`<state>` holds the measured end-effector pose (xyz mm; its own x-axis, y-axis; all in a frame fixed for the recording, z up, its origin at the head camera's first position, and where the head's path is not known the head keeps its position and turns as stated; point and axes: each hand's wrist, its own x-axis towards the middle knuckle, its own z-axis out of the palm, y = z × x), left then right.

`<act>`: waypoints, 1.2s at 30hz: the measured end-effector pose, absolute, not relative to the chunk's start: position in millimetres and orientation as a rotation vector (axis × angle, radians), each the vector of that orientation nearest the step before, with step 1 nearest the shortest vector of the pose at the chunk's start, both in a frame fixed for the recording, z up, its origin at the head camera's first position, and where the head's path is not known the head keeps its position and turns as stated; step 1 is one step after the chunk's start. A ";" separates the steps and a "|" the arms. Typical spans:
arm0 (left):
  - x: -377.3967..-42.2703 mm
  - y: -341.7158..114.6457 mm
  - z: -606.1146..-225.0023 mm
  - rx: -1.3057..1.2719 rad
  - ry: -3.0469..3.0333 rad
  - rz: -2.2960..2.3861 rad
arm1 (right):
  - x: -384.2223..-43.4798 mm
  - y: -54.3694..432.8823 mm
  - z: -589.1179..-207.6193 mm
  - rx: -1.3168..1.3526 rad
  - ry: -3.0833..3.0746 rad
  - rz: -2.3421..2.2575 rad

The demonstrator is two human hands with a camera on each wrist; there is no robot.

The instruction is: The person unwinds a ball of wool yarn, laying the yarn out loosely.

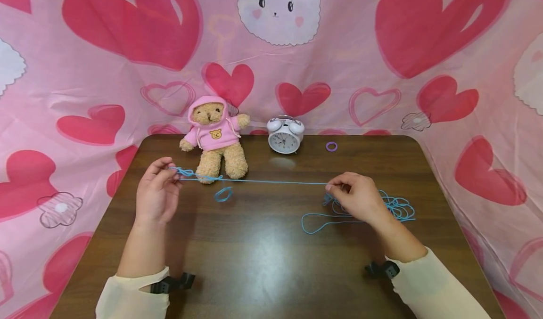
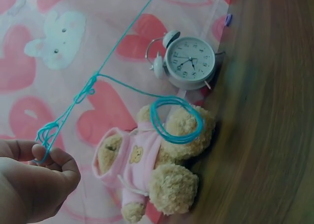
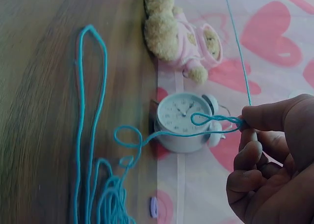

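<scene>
A blue cord (image 1: 271, 182) runs taut between my two hands above the table. My left hand (image 1: 157, 192) pinches its looped, knotted end (image 2: 49, 135) between thumb and fingers. Partway along, a small knot (image 2: 93, 79) shows in the left wrist view, and from it a coiled loop (image 2: 176, 120) of the same cord dangles. On the other side my right hand (image 1: 356, 196) pinches the cord between thumb and index finger, with a small loop (image 3: 216, 118) sticking out from the pinch. From there the cord runs down to a loose pile (image 1: 399, 208) on the table.
A teddy bear (image 1: 218, 137) in a pink hoodie sits at the back left of the brown table (image 1: 263, 243). Right of it stand a white alarm clock (image 1: 285, 135) and a purple ring (image 1: 331, 146). Heart-patterned cloth (image 1: 339, 64) hangs behind.
</scene>
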<state>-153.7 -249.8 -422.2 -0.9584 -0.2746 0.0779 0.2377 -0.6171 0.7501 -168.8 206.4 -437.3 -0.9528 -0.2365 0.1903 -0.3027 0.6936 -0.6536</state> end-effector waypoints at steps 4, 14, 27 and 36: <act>-152.7 -254.4 -422.3 0.079 -1.182 -2.588 | -165.7 217.5 -435.7 0.410 -2.819 1.095; -150.4 -269.3 -419.1 0.111 -1.119 -2.598 | -159.8 249.3 -433.1 0.310 -2.819 1.010; -146.6 -289.9 -419.0 0.117 -1.108 -2.586 | -152.5 296.3 -425.8 0.174 -2.855 0.915; -145.5 -302.4 -418.6 0.111 -1.086 -2.593 | -151.8 330.8 -429.2 0.050 -2.854 0.865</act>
<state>-145.5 -302.4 -418.6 -0.9437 -0.3264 0.0537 0.2673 -0.6568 0.7051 -151.8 330.8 -429.2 -0.9869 0.0143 0.1609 -0.0775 0.8321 -0.5491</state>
